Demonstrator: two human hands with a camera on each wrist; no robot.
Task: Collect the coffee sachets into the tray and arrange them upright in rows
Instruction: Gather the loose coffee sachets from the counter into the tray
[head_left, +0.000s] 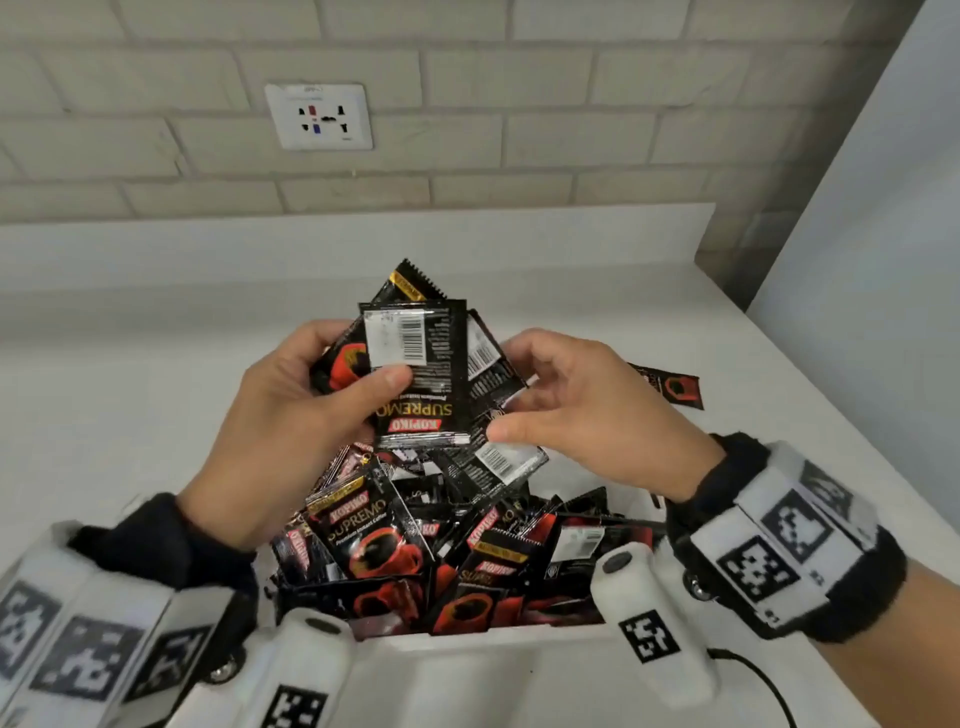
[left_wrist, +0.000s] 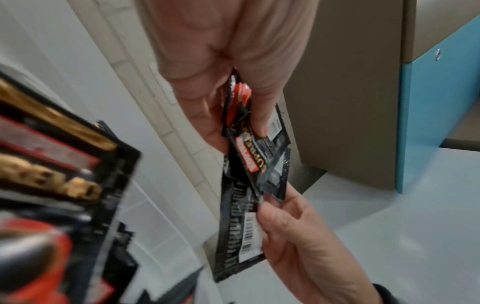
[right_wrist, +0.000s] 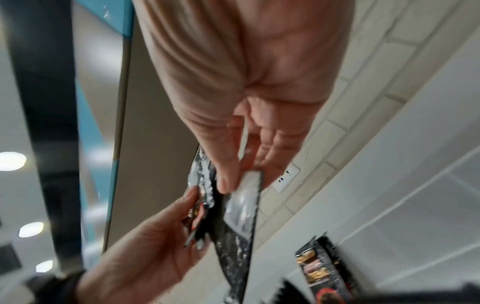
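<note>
head view: left hand (head_left: 291, 415) clamps a fanned bundle of sachets (head_left: 415, 374), thumb across the front one, fingers curled behind. right hand (head_left: 582, 415) pinches 1 sachet (head_left: 506, 460) at the bundle's lower edge between thumb and fingertips. below them the tray (head_left: 467, 636) holds a loose, jumbled heap, none upright; 1 stray sachet (head_left: 670, 384) lies on the counter (head_left: 130, 364). likely risk: the slick, misaligned bundle slips apart if the thumb eases during squaring.
</note>
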